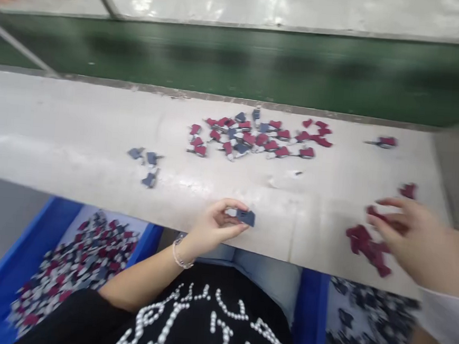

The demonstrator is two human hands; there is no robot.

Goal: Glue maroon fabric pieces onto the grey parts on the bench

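No readable text; pearl-bead letters (162, 320) on the black shirt (197, 310) are cut off

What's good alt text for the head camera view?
The left hand pinches a small dark grey piece at the edge of a white bench, while the blurred right hand reaches over loose red pieces. A cluster of red-and-grey pieces lies beyond, and a blue bin of mixed pieces sits below.
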